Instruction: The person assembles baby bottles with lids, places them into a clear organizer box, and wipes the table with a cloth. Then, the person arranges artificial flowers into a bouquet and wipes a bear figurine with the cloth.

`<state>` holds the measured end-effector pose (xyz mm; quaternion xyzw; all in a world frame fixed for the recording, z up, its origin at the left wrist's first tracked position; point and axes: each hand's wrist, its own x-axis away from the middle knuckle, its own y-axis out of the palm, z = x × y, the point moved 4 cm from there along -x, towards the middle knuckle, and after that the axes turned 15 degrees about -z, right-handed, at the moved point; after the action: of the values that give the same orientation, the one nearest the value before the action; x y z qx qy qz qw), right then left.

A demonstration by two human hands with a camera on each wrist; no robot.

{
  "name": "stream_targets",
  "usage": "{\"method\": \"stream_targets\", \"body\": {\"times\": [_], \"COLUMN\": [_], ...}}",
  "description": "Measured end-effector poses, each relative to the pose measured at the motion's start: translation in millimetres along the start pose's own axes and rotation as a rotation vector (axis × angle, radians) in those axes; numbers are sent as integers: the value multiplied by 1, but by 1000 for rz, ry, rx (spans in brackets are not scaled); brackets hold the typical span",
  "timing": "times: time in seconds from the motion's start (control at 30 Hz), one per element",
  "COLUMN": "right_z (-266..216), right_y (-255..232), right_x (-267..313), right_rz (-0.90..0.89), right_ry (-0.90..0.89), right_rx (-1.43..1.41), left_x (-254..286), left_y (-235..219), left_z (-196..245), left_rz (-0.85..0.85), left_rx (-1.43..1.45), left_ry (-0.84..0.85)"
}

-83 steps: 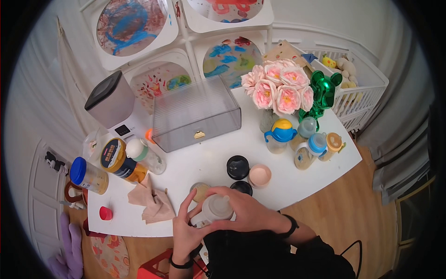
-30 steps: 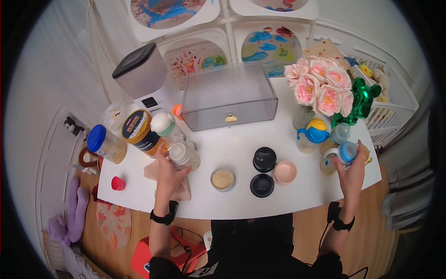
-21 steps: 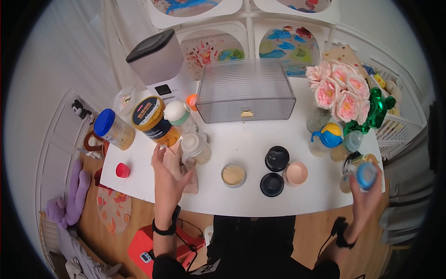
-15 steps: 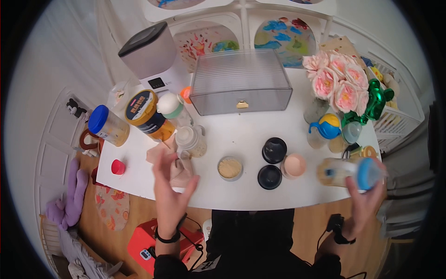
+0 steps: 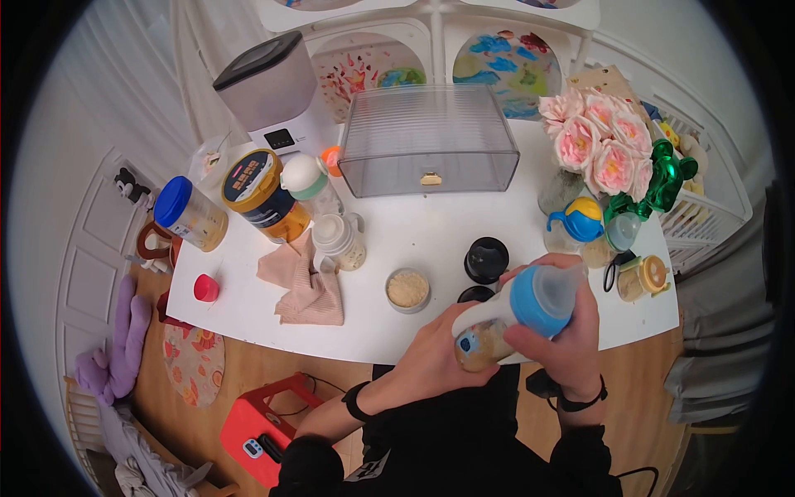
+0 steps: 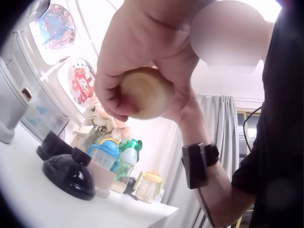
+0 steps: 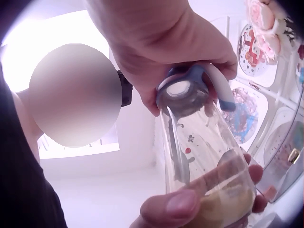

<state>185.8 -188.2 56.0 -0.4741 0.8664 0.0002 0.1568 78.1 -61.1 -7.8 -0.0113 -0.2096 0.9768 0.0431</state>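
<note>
In the head view, a baby bottle (image 5: 483,345) with a blue collar, pale handles and a clear cap is held tilted above the table's front edge. My right hand (image 5: 565,352) grips it around the blue collar. My left hand (image 5: 435,356) holds the lower end, fingers wrapped around the base. The right wrist view shows the clear bottle wall (image 7: 204,147) with small printed figures and pale yellowish contents near the bottom. Another handled bottle (image 5: 338,240) with a whitish top stands beside a pink cloth (image 5: 302,282). A small round tub of pale powder (image 5: 407,290) sits nearby.
Black round lids (image 5: 487,259) lie just beyond my hands. At right stand a blue-and-yellow sippy cup (image 5: 577,224), an orange-topped bottle (image 5: 643,277) and a flower vase (image 5: 563,192). A clear box (image 5: 426,157), jars (image 5: 192,215) and a red cup (image 5: 206,288) are farther back or left.
The left hand let go of the whitish-topped bottle by the cloth. My right hand picked up the blue-collared bottle at right and brought it to the middle, where the left hand took its base.
</note>
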Motion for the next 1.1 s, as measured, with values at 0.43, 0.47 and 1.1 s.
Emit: {"method": "stream_targets", "body": {"times": [0.43,0.47,1.1], "right_z": [22,22,5], "right_y": [0,-2,-58], "right_x": [0,-2,73], "right_rz": [-298,-469,339], "right_ry": [62,29,185], "right_rx": [-110,-83,92], "left_x": [15,17,34], "left_y": [4,2,-72], "left_z": [-44,-44,-55], "left_rz": [-737,-733,225], "left_rx": [475,475,-473], "left_ry": [30,28,-194]}}
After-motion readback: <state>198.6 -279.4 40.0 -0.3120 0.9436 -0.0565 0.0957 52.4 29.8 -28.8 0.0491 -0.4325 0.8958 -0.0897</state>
